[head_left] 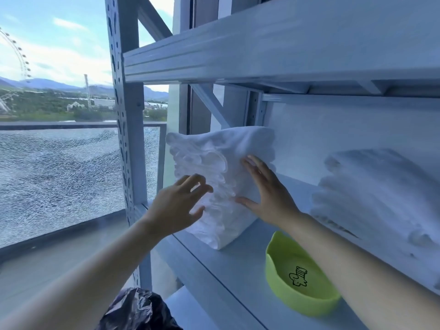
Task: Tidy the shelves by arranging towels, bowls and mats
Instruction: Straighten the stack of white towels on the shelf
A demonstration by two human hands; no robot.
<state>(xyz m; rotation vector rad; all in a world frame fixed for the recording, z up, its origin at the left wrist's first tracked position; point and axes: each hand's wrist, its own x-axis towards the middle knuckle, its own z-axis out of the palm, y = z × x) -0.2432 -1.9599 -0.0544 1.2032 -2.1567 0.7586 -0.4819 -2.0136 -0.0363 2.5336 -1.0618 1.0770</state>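
Towels: white folded stack (pixel 221 184) at the shelf's (pixel 238 265) left end.
Left hand (pixel 177 207): fingers spread, against the stack's front folds.
Right hand (pixel 266 196): flat, open on its right side.
Bowl: green bowl (pixel 297 275) near the front edge.
Second towel pile (pixel 378 196): toward the right.

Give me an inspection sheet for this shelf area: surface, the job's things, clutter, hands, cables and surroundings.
Surface: pale metal shelf, another board above it.
Job's things: stack of folded white towels at the shelf's left end; a second towel pile to its right; yellow-green bowl with a small animal drawing near the front edge.
Clutter: black plastic bag below the shelf.
Hands: left hand open, fingers spread at the stack's front; right hand open, flat against the stack's right side.
Cables: nothing seen.
Surroundings: cracked glass balcony panel, Ferris wheel, hills and water beyond.
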